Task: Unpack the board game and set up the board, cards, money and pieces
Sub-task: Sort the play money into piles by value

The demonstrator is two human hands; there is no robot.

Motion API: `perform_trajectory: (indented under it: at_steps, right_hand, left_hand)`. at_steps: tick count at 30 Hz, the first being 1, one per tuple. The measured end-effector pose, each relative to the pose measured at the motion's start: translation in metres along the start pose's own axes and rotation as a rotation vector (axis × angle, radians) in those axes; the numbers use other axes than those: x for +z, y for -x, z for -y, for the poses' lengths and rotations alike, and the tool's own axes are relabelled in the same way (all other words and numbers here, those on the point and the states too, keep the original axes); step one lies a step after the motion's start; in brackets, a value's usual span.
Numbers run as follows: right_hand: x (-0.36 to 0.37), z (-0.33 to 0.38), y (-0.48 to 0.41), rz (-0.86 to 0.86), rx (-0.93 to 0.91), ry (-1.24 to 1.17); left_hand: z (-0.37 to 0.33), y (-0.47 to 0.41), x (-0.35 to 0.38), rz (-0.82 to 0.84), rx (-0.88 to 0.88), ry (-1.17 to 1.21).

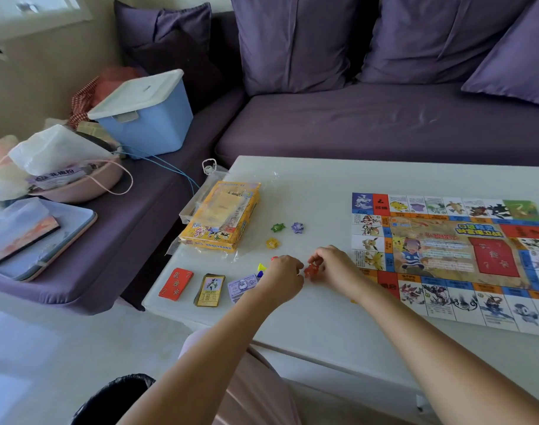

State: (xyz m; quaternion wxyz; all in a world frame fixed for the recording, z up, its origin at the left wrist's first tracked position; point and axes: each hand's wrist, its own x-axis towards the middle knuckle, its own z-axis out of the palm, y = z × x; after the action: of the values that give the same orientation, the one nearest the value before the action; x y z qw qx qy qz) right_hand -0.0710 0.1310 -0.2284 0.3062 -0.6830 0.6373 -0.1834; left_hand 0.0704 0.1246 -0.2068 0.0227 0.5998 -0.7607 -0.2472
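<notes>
Both bare forearms reach forward and converge just left of the colourful printed paper game board [446,256]. The right hand [332,265] pinches a small red plastic piece [311,270]. The left hand [285,276], fingers curled, meets it there, its grip unclear.

Lower centre: white tabletop [308,326], smooth and glossy. Right: printed paper game board [446,256], flat, with a slight sheen. Centre left: yellow cardboard box [222,216] in crinkled clear plastic film [187,211], shiny. Centre: green star piece [277,227], purple star piece [297,227], yellow star piece [272,243] and small red piece [311,269], all translucent plastic. Top: purple sofa [369,124], matt cloth. Upper left: pale blue storage tub [151,130], smooth plastic.
</notes>
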Motion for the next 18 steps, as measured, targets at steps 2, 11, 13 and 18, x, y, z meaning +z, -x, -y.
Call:
perform_trajectory:
  at_steps: [2,11,13,18]
  right_hand:
    - [0.002,0.000,-0.001,-0.012,0.015,0.014]
    - [0.003,0.005,0.010,-0.015,0.019,-0.032]
    - [0.004,0.005,0.013,-0.055,0.093,0.007]
    - [0.010,0.012,0.016,-0.092,0.172,0.104]
  left_hand:
    - [-0.004,0.002,0.001,0.013,0.005,0.001]
    - [-0.001,0.001,-0.001,0.031,-0.104,0.188]
    - [0.001,0.002,0.001,0.023,-0.122,0.209]
    - [0.004,0.001,0.004,0.063,-0.121,0.321]
